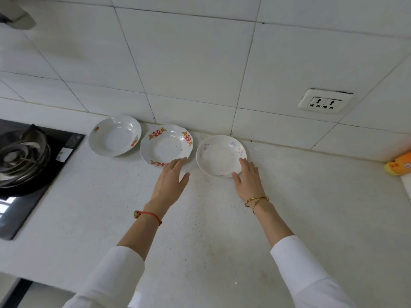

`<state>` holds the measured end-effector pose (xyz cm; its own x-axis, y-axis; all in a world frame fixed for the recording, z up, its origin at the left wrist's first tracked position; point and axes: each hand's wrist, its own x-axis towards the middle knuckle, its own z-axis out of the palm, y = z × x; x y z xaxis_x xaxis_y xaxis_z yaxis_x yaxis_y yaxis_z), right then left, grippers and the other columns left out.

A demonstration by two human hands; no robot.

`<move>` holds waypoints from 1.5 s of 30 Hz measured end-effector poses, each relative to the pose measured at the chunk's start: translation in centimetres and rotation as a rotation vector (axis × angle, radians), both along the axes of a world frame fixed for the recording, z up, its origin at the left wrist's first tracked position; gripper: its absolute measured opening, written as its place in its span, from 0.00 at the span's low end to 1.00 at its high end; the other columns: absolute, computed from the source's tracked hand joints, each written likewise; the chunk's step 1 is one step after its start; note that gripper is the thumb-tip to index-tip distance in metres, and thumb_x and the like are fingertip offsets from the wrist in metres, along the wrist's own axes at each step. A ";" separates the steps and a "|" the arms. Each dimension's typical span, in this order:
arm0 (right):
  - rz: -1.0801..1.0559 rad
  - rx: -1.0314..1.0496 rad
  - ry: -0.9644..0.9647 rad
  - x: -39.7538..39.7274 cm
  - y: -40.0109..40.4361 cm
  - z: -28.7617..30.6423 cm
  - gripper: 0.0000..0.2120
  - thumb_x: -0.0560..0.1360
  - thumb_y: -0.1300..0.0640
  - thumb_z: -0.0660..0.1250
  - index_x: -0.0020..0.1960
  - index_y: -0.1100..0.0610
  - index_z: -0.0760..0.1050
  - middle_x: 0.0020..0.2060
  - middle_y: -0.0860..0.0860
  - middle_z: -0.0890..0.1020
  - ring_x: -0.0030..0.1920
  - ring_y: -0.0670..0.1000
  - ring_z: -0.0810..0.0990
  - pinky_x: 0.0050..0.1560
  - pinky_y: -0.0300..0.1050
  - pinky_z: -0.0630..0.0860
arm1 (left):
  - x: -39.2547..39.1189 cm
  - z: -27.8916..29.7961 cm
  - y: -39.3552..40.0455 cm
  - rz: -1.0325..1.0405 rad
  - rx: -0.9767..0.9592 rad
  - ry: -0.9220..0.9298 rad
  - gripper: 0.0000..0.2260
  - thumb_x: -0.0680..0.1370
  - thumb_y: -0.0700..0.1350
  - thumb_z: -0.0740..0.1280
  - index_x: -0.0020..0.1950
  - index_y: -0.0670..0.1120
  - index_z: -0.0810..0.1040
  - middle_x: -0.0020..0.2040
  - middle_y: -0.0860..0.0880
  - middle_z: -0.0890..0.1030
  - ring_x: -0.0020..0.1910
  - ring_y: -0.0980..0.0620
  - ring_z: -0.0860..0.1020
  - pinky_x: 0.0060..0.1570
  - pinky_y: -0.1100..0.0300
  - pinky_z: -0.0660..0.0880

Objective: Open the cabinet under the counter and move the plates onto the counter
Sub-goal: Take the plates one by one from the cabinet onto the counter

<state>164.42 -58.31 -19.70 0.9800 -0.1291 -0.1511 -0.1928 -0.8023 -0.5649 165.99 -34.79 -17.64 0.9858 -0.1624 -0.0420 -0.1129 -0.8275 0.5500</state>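
A: What's on the counter, from the left?

B: A gas hob at the left edge. Then three plates in a row by the tiled wall: a plain-rimmed plate, a red-patterned plate overlapping its right rim, and, a little apart, a pink-flowered plate.

A: And the hands?

B: The left hand lies flat, fingers spread, fingertips at the near rim of the red-patterned plate, gripping nothing. The right hand rests on the near right rim of the pink-flowered plate; it looks loose, though the thumb may be pinching the rim.

A: Further right?

B: A wall socket and an orange toy.
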 end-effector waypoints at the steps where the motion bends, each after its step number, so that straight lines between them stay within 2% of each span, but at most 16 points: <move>1: 0.010 0.002 -0.008 -0.5 0.5 0.7 0.25 0.80 0.54 0.57 0.74 0.61 0.56 0.72 0.60 0.63 0.74 0.61 0.57 0.75 0.57 0.54 | -0.9 0.8 0.7 -0.002 0.009 -0.031 0.23 0.80 0.46 0.65 0.74 0.45 0.67 0.71 0.46 0.72 0.72 0.44 0.67 0.70 0.47 0.66; 6: 0.085 0.025 -0.121 -3.9 3.6 5.1 0.25 0.80 0.54 0.57 0.74 0.60 0.56 0.74 0.57 0.62 0.76 0.59 0.52 0.76 0.54 0.51 | -5.6 4.6 4.5 0.005 0.058 -0.162 0.22 0.80 0.46 0.65 0.73 0.46 0.69 0.70 0.47 0.74 0.71 0.46 0.68 0.69 0.51 0.67; 9: 0.127 0.053 -0.167 -6.4 5.8 7.2 0.25 0.81 0.54 0.56 0.74 0.59 0.56 0.74 0.56 0.62 0.76 0.59 0.52 0.76 0.54 0.51 | -8.9 6.4 7.0 0.030 0.064 -0.229 0.21 0.80 0.46 0.65 0.72 0.45 0.70 0.69 0.47 0.75 0.69 0.47 0.70 0.68 0.52 0.68; 11: 0.161 0.055 -0.190 -8.3 7.4 8.4 0.25 0.81 0.54 0.56 0.75 0.59 0.56 0.74 0.55 0.62 0.76 0.58 0.52 0.77 0.52 0.48 | -11.3 7.3 8.8 0.052 0.069 -0.264 0.21 0.80 0.46 0.65 0.72 0.45 0.70 0.68 0.48 0.75 0.68 0.47 0.70 0.67 0.53 0.69; 18: 0.232 0.083 -0.228 -15.0 13.7 11.6 0.24 0.81 0.54 0.56 0.75 0.59 0.56 0.75 0.53 0.60 0.77 0.54 0.49 0.77 0.52 0.49 | -18.8 9.3 15.1 0.096 0.048 -0.335 0.21 0.79 0.45 0.66 0.72 0.46 0.71 0.67 0.50 0.76 0.66 0.48 0.72 0.65 0.50 0.71; 22: 0.235 0.068 -0.222 -19.3 17.7 12.6 0.24 0.81 0.54 0.55 0.75 0.58 0.55 0.75 0.52 0.60 0.77 0.52 0.48 0.77 0.52 0.50 | -22.9 10.1 19.2 0.093 0.044 -0.357 0.21 0.79 0.45 0.66 0.72 0.46 0.71 0.66 0.50 0.77 0.66 0.48 0.72 0.65 0.52 0.70; 26: 0.207 0.047 -0.232 -24.2 22.2 12.8 0.24 0.81 0.54 0.55 0.75 0.58 0.55 0.75 0.52 0.60 0.77 0.52 0.47 0.77 0.49 0.45 | -27.1 10.3 23.8 0.068 0.031 -0.362 0.21 0.79 0.44 0.66 0.71 0.45 0.71 0.66 0.49 0.77 0.66 0.47 0.73 0.65 0.50 0.72; 30: 0.144 0.053 -0.209 -30.3 26.7 12.5 0.24 0.81 0.54 0.54 0.76 0.57 0.55 0.75 0.53 0.59 0.77 0.52 0.47 0.77 0.48 0.44 | -31.3 9.9 28.5 0.000 0.017 -0.351 0.21 0.79 0.44 0.66 0.72 0.45 0.71 0.66 0.48 0.77 0.66 0.47 0.72 0.66 0.53 0.69; 35: 0.053 0.080 -0.168 -37.9 31.6 12.7 0.24 0.82 0.54 0.54 0.76 0.55 0.53 0.76 0.52 0.56 0.77 0.51 0.45 0.76 0.45 0.43 | -36.1 9.5 33.1 -0.077 -0.010 -0.332 0.20 0.79 0.42 0.66 0.71 0.44 0.71 0.66 0.48 0.77 0.67 0.47 0.71 0.67 0.51 0.69; 45: 0.035 0.054 -0.120 -46.8 36.1 12.5 0.24 0.82 0.54 0.54 0.76 0.55 0.54 0.76 0.53 0.56 0.77 0.52 0.46 0.76 0.47 0.46 | -43.9 9.4 38.0 -0.095 -0.008 -0.293 0.20 0.80 0.44 0.64 0.72 0.45 0.70 0.66 0.48 0.76 0.67 0.48 0.71 0.66 0.55 0.68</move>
